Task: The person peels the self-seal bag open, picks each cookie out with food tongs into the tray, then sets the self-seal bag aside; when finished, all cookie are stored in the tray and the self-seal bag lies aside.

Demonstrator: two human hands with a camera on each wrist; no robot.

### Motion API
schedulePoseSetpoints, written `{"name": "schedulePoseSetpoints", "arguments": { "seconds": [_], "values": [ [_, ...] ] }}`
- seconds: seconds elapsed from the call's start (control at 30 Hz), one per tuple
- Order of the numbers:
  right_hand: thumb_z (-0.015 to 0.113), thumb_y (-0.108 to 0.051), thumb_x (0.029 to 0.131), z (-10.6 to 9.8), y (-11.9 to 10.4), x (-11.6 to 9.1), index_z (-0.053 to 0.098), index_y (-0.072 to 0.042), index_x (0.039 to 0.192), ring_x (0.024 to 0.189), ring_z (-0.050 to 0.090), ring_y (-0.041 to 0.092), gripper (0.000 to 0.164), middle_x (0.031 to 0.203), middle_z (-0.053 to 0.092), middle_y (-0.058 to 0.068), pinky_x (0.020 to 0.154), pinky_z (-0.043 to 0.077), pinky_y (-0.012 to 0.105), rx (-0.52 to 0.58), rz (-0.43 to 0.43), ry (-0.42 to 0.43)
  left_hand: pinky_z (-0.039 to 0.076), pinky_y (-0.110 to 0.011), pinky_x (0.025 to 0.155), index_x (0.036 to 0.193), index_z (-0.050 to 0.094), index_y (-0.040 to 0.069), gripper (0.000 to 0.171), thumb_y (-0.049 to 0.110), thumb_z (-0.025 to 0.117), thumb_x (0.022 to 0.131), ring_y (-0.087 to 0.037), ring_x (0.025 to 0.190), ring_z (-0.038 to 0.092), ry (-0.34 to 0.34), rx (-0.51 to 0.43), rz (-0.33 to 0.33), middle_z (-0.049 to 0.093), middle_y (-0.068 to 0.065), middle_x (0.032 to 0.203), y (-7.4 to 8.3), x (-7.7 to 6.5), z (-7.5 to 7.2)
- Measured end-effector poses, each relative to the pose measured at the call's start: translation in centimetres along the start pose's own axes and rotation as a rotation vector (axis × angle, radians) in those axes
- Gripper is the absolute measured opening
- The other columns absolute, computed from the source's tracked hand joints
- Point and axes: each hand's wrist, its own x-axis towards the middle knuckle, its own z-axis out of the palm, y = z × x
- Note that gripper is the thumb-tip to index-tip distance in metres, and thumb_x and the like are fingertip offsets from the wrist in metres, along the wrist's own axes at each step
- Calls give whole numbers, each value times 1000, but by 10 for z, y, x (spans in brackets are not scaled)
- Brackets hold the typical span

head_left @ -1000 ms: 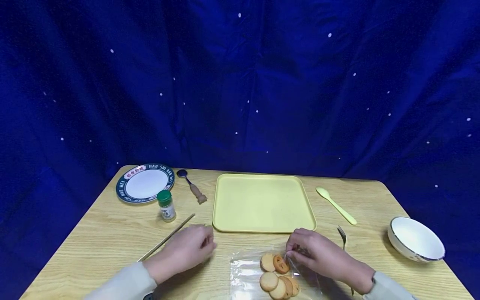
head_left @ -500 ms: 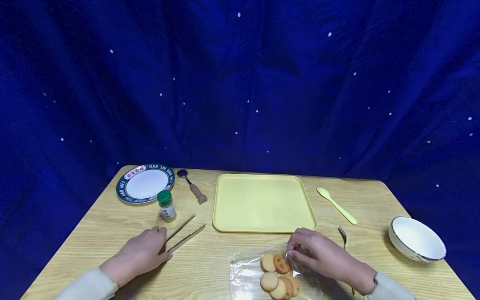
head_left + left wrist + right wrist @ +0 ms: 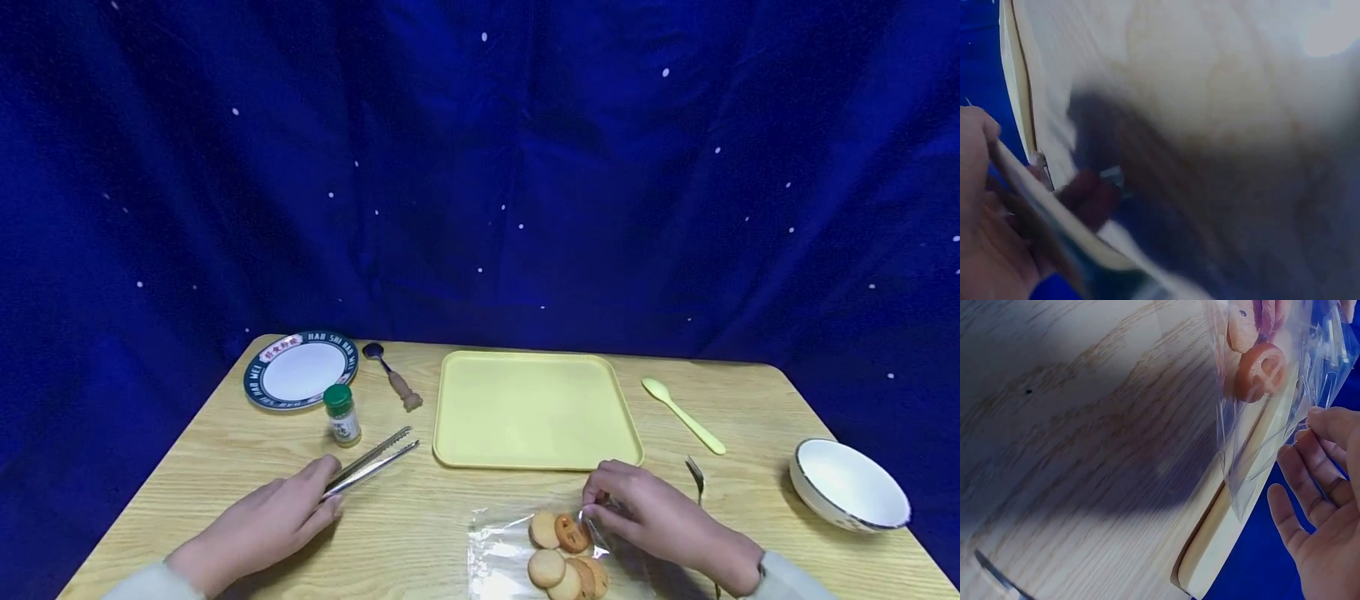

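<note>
My left hand (image 3: 262,521) grips a pair of metal tongs (image 3: 367,472) over the left part of the table, their serrated ends pointing toward the tray. The left wrist view is dark and blurred, showing part of the tongs (image 3: 1060,219) and fingers. At the front, a clear plastic bag (image 3: 495,557) contains several round cookies (image 3: 546,568) and a pretzel-shaped cookie (image 3: 572,533). Thumb and fingertips of my right hand (image 3: 663,517) pinch the bag's upper right edge. That pinch on the clear film (image 3: 1235,481) also shows in the right wrist view.
A yellow tray (image 3: 536,408) lies beyond the bag. On the left are a rimmed plate (image 3: 303,372), a green-capped seasoning jar (image 3: 342,417) and a dark spoon (image 3: 401,386). To the right lie a yellow spoon (image 3: 682,417), a fork (image 3: 697,477) and a white bowl (image 3: 847,487).
My left hand has moved left and taken hold of the tongs, whose arms have come closer together. My right hand keeps pinching the bag. The head view has shifted slightly.
</note>
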Motion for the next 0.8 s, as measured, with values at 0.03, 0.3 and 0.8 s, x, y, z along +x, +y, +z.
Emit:
{"name": "schedulePoseSetpoints", "arguments": {
  "seconds": [0.03,0.3,0.8],
  "values": [
    [64,-24,94,0,0,0,57,-32,90,78,48,-9,11,87,54,-22,67,45,16,3,-2,1,43,-25,59,110,49,20,19,36,51,99,2,68,48,5,-3,16,53,14,84,1,-2,1],
    [63,-25,94,0,1,-1,57,-33,91,77,48,-9,11,88,53,-23,66,45,16,36,2,-11,41,-20,54,122,51,23,29,42,44,102,8,63,46,5,-5,285,55,19,88,6,-13,7],
    [63,-25,94,0,1,1,57,-31,90,75,47,-8,9,86,52,-21,66,44,15,-16,-36,20,28,-12,46,88,49,21,25,41,43,102,7,51,33,-145,-66,505,33,21,65,57,9,18]
  ]
}}
